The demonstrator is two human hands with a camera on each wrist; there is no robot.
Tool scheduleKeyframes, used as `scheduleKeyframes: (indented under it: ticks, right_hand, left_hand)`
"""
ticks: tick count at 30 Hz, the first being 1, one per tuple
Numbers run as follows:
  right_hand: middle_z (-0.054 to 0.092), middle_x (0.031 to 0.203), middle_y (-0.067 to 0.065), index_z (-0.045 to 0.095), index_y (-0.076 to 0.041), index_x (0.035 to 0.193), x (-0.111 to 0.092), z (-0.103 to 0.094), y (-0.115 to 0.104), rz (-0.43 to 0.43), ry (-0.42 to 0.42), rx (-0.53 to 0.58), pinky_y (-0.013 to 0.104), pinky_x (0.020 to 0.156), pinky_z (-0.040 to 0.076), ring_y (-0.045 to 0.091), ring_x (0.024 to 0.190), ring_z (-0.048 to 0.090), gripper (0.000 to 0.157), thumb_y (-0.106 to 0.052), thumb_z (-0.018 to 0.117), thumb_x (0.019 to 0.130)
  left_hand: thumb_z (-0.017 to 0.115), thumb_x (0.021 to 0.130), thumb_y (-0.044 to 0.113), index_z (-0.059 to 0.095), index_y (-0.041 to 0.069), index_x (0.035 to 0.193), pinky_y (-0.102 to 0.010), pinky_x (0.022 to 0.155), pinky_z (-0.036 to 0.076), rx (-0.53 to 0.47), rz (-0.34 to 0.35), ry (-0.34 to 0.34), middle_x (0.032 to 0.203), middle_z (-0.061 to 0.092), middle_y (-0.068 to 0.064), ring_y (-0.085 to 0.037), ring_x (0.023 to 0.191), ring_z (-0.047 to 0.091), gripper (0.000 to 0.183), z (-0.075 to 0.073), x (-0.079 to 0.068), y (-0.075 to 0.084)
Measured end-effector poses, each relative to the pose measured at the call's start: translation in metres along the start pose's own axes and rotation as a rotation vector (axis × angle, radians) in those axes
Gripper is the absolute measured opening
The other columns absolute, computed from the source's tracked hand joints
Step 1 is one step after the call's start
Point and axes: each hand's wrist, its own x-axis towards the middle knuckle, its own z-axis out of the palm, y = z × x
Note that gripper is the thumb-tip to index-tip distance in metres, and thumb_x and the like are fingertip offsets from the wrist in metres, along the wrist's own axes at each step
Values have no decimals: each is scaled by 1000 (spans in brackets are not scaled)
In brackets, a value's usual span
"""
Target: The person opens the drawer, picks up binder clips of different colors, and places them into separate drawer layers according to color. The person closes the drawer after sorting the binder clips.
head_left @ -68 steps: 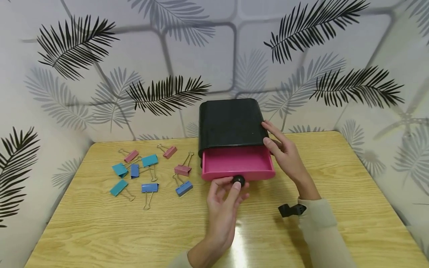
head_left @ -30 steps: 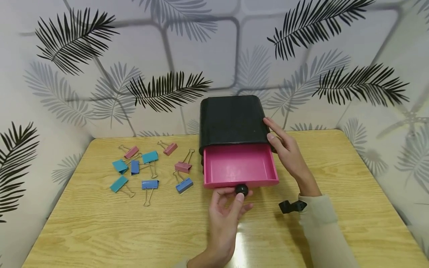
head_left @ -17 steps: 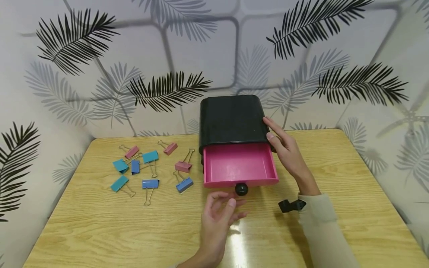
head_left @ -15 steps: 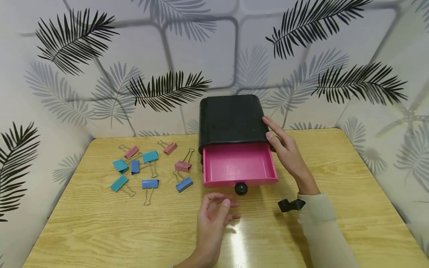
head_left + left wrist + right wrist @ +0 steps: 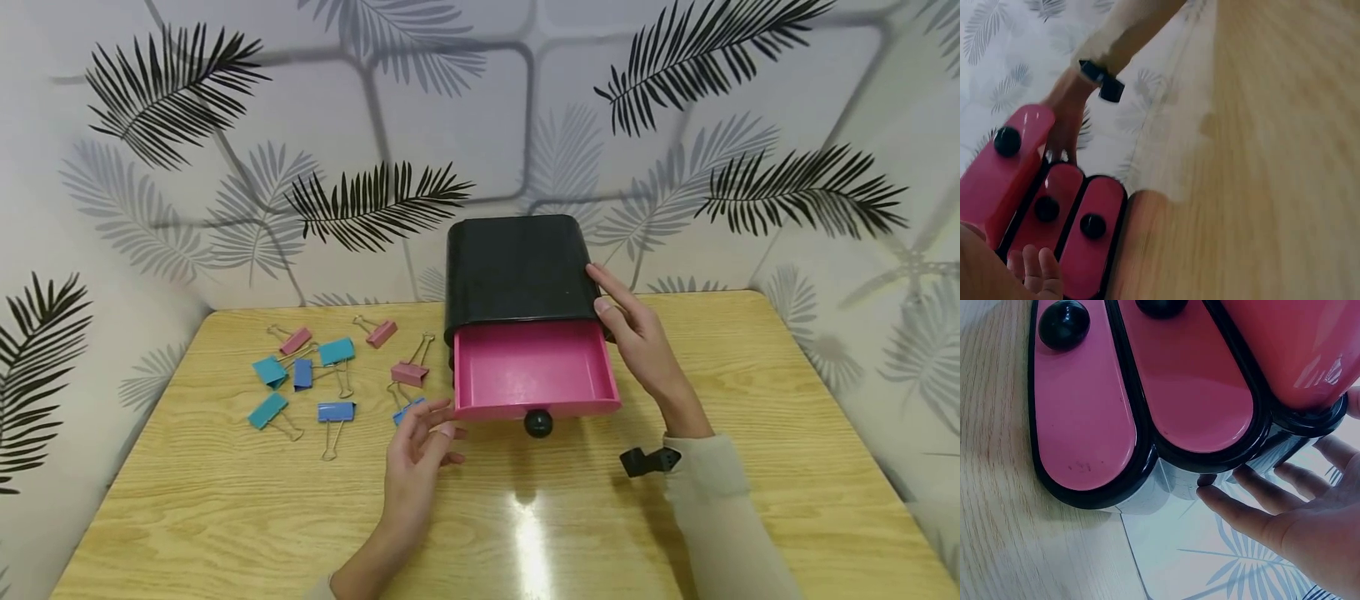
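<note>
A black drawer box (image 5: 517,267) stands against the back wall, its top pink drawer (image 5: 495,412) pulled out, with nothing seen inside. My right hand (image 5: 645,342) rests along the box's right side, fingers extended. In the right wrist view, the right fingers (image 5: 1241,515) lie against the box's side. My left hand (image 5: 412,467), fingers loosely bent and holding nothing, is by the drawer's front left corner. Behind its fingertips, a blue binder clip (image 5: 406,412) is partly hidden. The drawer's round black knob (image 5: 538,423) is free of both hands.
Left of the box lie several binder clips, including a pink clip (image 5: 409,373), a teal clip (image 5: 267,411) and a blue clip (image 5: 336,412). Two lower drawers with knobs, one a pink lower drawer (image 5: 1088,256), are closed. A patterned wall (image 5: 480,125) rises behind the wooden table (image 5: 225,517).
My left hand pulled the top drawer further out by its knob, then let go and moved left towards the blue binder clip. My right hand has stayed on the box's side.
</note>
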Motion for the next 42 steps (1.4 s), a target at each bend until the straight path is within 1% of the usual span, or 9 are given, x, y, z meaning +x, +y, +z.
scheduleKeyframes:
  ticks: [7,12,16,21,26,30,35,39,42]
  right_hand:
    - [28,167,-1,39,-23,160,-1,0,-1,-5,-4,-9,19,97,51,25,141,47,49,-23,44,112]
    - [28,167,-1,39,-23,160,-1,0,-1,-1,0,-17,20,95,52,24,140,48,48,-23,44,112]
    - [28,168,1,39,-23,160,-1,1,-1,0,2,-10,21,95,53,21,138,50,48,-23,45,112]
    - [28,167,-1,39,-24,160,-2,1,0,-3,-2,1,22,96,53,19,137,51,48,-22,45,112]
    - [28,167,-1,39,-23,160,-1,1,0,-7,-5,12,23,97,53,19,138,50,48,-22,45,111]
    - [28,168,2,39,-22,160,-1,1,-1,-8,-6,14,22,97,52,20,139,49,49,-22,45,111]
    - [28,168,0,39,-22,160,0,2,-1,-6,-3,12,21,97,52,20,139,49,49,-22,45,111]
    - [29,167,-3,39,-22,160,-1,1,-1,0,-3,14,21,97,52,20,140,48,49,-23,44,112]
    - [29,167,-3,39,-23,160,-1,1,-1,4,0,9,21,98,51,20,141,46,49,-23,44,112]
  left_hand:
    - [55,105,3,52,-2,132,-39,81,60,92,11,-41,127,64,-21,-28,104,66,28,-25,14,9]
    - [57,103,-1,56,-2,128,-35,80,60,167,38,-63,124,64,-21,-25,102,68,25,-40,23,17]
    - [60,102,1,61,-1,124,-33,79,60,254,105,-83,122,64,-18,-25,105,67,22,-52,32,21]
    - [65,101,5,65,0,122,-29,79,59,422,226,-104,119,67,-12,-31,109,65,21,-67,43,21]
    - [69,98,4,67,3,120,-34,81,59,591,290,-102,117,69,-11,-30,109,66,22,-77,51,19]
    - [72,96,2,68,5,119,-43,81,60,695,295,-92,117,69,-12,-33,109,66,24,-81,56,13]
    - [74,93,1,69,2,117,-51,80,59,782,296,-105,118,68,-16,-36,107,66,25,-83,60,6]
    - [73,94,3,69,2,119,-50,81,59,785,249,-121,122,66,-16,-37,109,65,25,-84,65,7]
    - [72,96,6,68,3,120,-48,82,59,774,222,-111,126,64,-14,-36,112,64,25,-85,71,11]
